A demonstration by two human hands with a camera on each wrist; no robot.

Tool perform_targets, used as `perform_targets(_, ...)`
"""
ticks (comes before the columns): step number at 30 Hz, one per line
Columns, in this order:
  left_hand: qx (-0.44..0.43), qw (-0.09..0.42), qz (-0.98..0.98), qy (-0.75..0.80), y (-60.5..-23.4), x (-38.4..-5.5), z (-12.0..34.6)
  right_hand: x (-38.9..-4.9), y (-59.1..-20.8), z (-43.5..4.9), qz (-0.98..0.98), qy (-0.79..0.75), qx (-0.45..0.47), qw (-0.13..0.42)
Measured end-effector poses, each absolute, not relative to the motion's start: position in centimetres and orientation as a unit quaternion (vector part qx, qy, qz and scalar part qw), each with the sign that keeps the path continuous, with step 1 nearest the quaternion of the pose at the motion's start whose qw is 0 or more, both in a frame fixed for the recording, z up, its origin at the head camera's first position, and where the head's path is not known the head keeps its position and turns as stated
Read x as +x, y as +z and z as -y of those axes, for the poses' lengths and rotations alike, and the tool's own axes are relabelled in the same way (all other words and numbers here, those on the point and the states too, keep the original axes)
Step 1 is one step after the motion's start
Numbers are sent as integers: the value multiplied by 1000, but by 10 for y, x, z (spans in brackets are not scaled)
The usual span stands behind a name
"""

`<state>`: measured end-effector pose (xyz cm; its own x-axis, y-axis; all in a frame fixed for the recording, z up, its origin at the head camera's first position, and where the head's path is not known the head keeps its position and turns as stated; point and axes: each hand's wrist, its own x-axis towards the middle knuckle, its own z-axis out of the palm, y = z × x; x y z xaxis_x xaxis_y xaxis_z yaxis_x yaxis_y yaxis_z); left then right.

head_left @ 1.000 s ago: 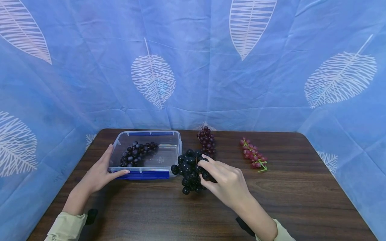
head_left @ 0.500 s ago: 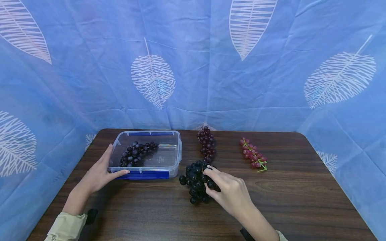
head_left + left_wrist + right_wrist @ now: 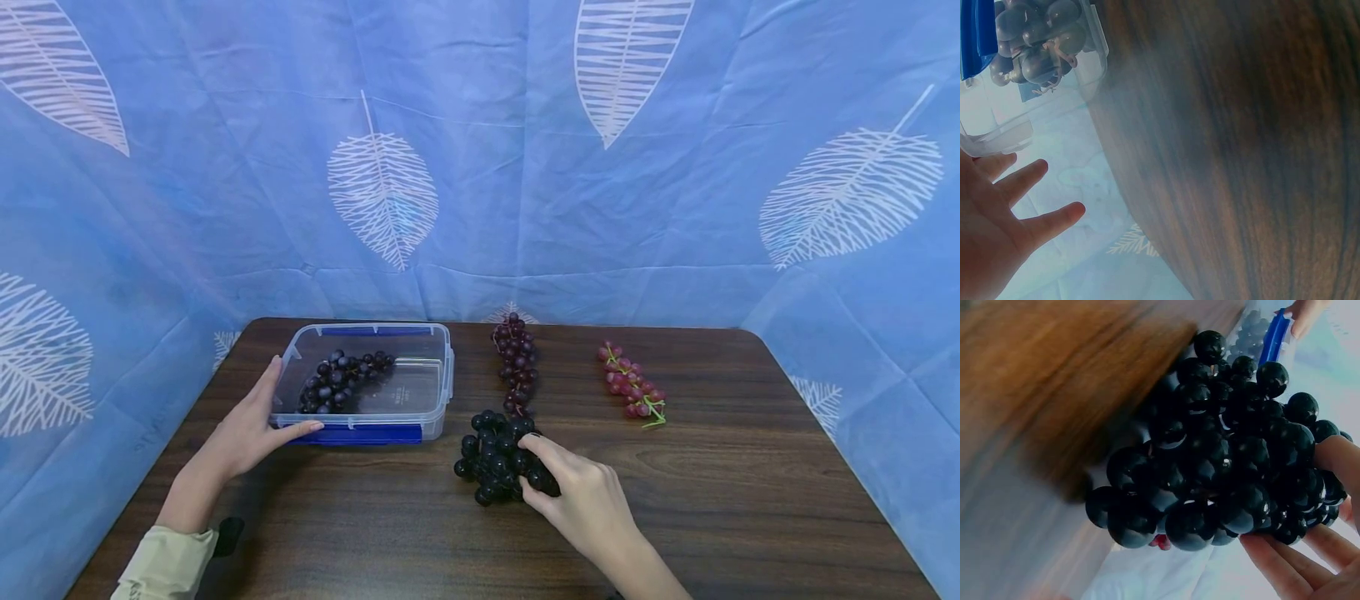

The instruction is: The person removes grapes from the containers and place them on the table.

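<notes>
In the head view my right hand (image 3: pixel 588 500) holds a bunch of black grapes (image 3: pixel 491 458) between thumb and fingers, close over the table. Seen from the right wrist, the large dark grapes (image 3: pixel 1204 456) fill the middle, and the fingers (image 3: pixel 1279 565) are at their side. My left hand (image 3: pixel 240 433) rests at the left side of a clear plastic container (image 3: pixel 435 425) with blue clips, its thumb along the front rim. Its fingers are straight and spread in the left wrist view. Inside the container lies a bunch of dark purple grapes (image 3: pixel 337 379), at the left.
A bunch of dark red grapes (image 3: pixel 516 358) lies behind the black ones, to the right of the container. Farther right is a bunch of lighter red grapes (image 3: pixel 630 383) with green stems. The brown wooden table (image 3: pixel 750 483) backs onto a blue leaf-patterned cloth (image 3: pixel 480 167).
My right hand has brought the black grapes away from the container's front right corner, rightward and nearer to me. The left hand and container have stayed in place.
</notes>
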<state>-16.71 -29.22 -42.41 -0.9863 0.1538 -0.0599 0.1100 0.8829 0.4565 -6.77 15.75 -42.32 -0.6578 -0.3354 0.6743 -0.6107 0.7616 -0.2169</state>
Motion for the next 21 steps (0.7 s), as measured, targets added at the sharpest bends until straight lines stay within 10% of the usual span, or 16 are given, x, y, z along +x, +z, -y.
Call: perform_targets(21,69,44,-969,233,-426,-168,293,-34,-419,-172,942,170,193,215)
